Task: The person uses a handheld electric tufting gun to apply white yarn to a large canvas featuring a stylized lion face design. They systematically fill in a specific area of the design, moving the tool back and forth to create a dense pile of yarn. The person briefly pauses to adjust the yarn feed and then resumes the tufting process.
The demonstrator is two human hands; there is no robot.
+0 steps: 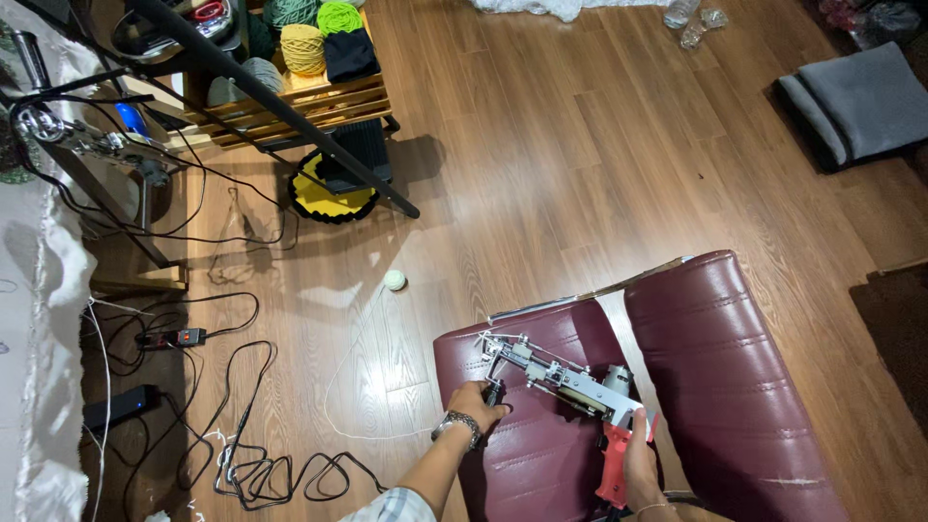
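Resting over a maroon chair [570, 454], the tufting gun [570, 382] sits in both closed grips: right hand [638, 459], left hand [474, 401].

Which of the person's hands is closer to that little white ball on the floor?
Left. The left hand grips the tool's front handle, just below and right of the small white ball. The right hand holds the red grip, farther right and lower.

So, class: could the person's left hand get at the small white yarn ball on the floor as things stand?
Probably yes. The left hand rests on the tufting gun, and only bare wood floor lies between it and the yarn ball, though it looks a stretch.
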